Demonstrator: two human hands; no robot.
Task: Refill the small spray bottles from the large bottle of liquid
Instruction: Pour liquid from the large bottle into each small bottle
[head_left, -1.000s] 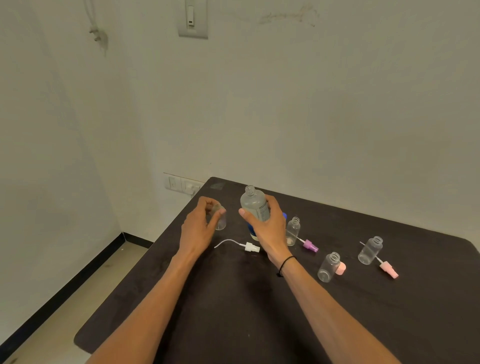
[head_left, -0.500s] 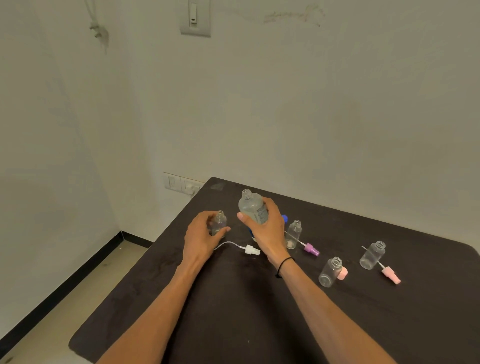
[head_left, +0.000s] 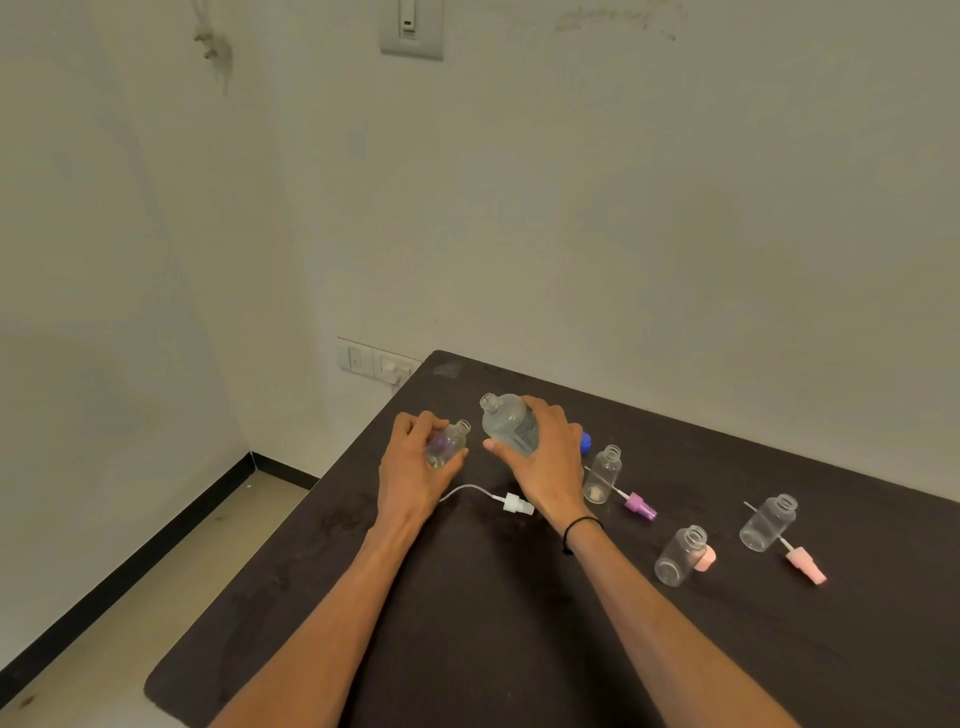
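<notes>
Left hand (head_left: 415, 467) fingers wrapped round a small spray bottle (head_left: 448, 444), uncapped, mouth tipped right; right hand (head_left: 545, 457) clamped on the large bottle (head_left: 508, 423), open neck leaning left toward the small one, mouths near, not touching; both at the far left of the dark table (head_left: 467, 623); white sprayer head (head_left: 514, 503) with tube lies just near of the hands; three more open small bottles (head_left: 602, 474) stand to the right; blue cap (head_left: 586, 441) behind right hand.
</notes>
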